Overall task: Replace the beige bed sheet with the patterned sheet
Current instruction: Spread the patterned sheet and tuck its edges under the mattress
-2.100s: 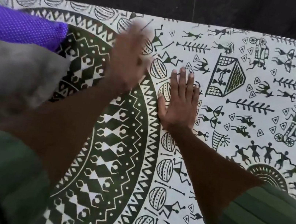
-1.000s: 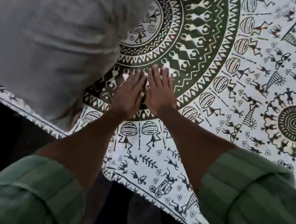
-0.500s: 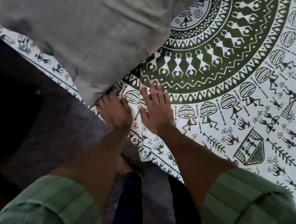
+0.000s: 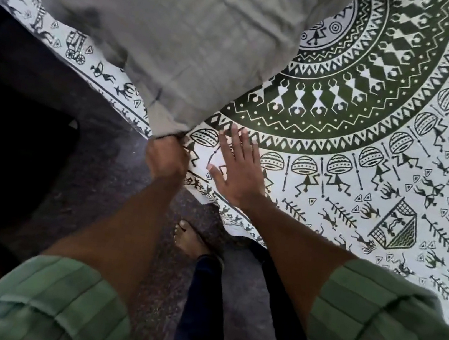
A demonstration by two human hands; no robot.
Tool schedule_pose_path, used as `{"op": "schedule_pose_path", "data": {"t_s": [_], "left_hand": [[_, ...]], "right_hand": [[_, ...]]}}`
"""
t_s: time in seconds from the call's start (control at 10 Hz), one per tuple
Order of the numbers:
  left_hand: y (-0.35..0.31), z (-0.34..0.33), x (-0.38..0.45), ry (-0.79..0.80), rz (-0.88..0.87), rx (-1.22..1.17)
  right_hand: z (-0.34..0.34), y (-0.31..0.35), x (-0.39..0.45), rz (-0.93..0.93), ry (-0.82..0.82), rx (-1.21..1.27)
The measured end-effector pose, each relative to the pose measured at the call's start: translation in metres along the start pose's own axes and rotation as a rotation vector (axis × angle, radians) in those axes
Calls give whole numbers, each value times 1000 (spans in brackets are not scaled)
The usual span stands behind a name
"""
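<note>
The patterned sheet [image 4: 349, 165], white with dark green rings and small figures, lies spread over the bed across the top and right of the view. On it at the upper left lies a bundle of grey-beige cloth [image 4: 179, 32]. My left hand [image 4: 165, 158] is closed on the bundle's lower corner at the bed's near edge. Just to its right, my right hand [image 4: 237, 171] rests flat on the patterned sheet, fingers spread and holding nothing.
A dark speckled floor [image 4: 94, 173] runs below the bed's edge, with my bare foot [image 4: 186, 240] and dark trouser legs on it. A dark piece of furniture [image 4: 14, 109] stands at the left. The sheet's border hangs slightly over the edge by my hands.
My hands slid from the sheet's middle back to its near edge. My left hand went under the grey-beige bundle's corner and closed on it. My right hand stays flat.
</note>
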State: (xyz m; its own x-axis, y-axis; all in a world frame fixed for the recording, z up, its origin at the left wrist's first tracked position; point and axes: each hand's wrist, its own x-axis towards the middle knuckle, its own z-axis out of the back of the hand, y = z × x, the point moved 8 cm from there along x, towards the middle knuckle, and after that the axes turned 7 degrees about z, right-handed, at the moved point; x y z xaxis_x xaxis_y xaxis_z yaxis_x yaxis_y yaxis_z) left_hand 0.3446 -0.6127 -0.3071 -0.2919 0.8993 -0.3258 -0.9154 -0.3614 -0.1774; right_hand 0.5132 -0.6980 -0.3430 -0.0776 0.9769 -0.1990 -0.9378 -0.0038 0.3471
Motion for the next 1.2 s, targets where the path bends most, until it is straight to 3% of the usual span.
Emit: {"op": "schedule_pose_path", "data": {"t_s": [0.2,0.3,0.5,0.6,0.7,0.8,0.9,1.1,1.2], "left_hand": [[12,-4,-6,15,86,-261],[9,9,-16,-30,2,-287],[17,3,-2,14,-221,-18],[36,15,8,-15,-88,-157],[63,30,19,-42,161,-358],[63,37,34,-30,117,-481],[47,45,47,-51,-78,-313],[32,46,79,10,-350,139],[31,53,89,45,-362,77]], "right_hand": [[-7,16,-3,-24,4,-60],[-7,16,5,-6,13,-47],[-17,39,22,-34,63,-107],[-15,42,10,-12,61,-125],[-7,48,12,-47,56,-105],[2,80,29,36,39,-52],[2,132,55,215,-27,-49],[9,146,76,14,-142,25],[13,150,112,52,-157,196]]}}
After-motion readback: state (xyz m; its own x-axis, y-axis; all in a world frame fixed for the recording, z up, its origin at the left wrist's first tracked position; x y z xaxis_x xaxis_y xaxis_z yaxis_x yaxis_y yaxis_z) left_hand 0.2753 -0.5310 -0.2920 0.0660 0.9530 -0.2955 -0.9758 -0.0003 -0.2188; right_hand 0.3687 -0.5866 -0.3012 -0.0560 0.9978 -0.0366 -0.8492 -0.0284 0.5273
